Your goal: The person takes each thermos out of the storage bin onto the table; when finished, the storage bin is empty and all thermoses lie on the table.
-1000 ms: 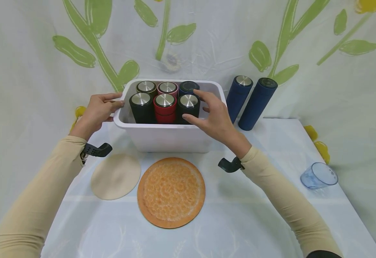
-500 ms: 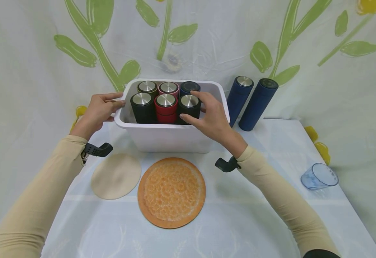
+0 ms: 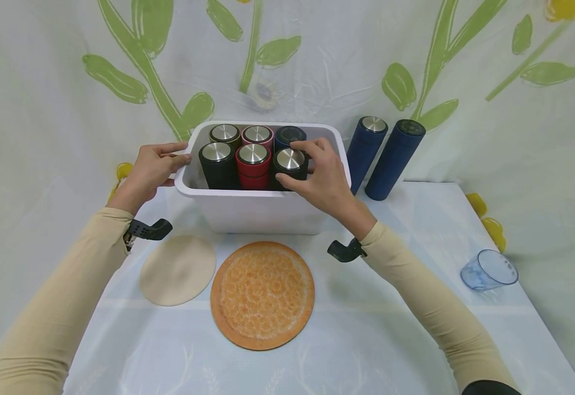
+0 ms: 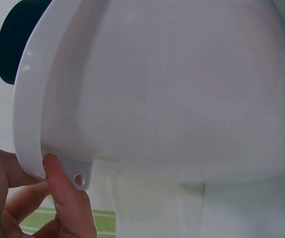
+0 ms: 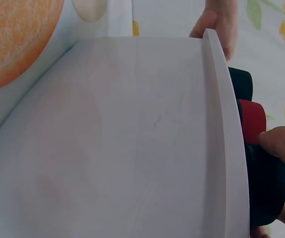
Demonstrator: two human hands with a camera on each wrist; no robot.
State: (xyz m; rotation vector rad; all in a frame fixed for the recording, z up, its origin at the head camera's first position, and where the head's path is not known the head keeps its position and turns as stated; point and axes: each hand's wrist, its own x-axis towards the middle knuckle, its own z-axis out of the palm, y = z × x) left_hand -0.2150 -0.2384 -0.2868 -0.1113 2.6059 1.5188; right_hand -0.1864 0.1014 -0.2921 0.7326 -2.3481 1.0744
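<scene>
Bottle (image 3: pixel 289 164), black with a silvery lid, at the right end of the near row inside the white tub (image 3: pixel 263 213), just beside the red bottle (image 3: pixel 254 181); navy bottle (image 3: pixel 289 133) behind. Right hand (image 3: pixel 328 181) curled about its top, thumb at the near side, index finger at the far side: bottle pinched between. Over the last second the fingers have closed inward from a wider span, and the lid now sits slightly lower in the head view, closer to the front rim. Reads as a hold taken, bottle shifting with it; base hidden by the tub wall, so lifted or resting, cannot tell. Left hand (image 3: pixel 150 167) pinches the rim at the opposite end, unchanged, presumably steadying.
</scene>
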